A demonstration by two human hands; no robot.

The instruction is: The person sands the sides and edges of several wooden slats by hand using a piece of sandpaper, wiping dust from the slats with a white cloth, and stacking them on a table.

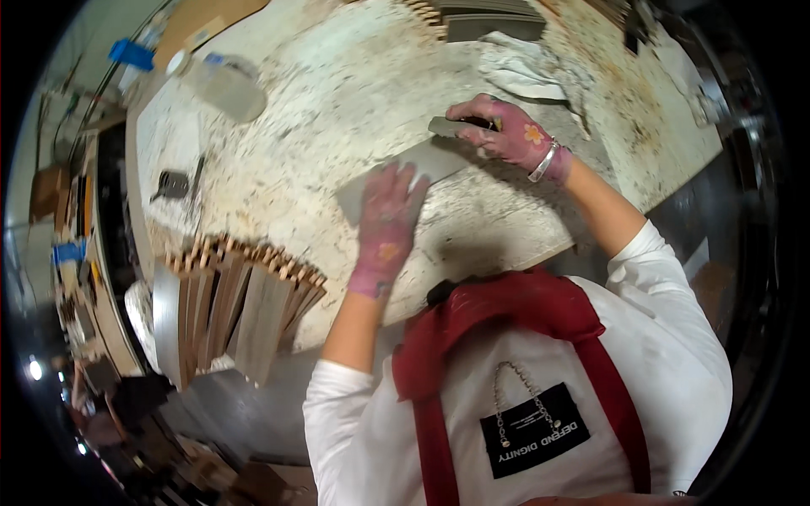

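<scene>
Left hand [390,221] lies palm-down, right hand [510,135] curls in a grip, both forearms [350,331] crossing tabletop's [295,160] near edge.

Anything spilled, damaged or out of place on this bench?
The tabletop looks soiled: dark specks all over and brownish stains toward the right. A white cloth lies crumpled just beyond the right hand. No clear spill stands out.
</scene>
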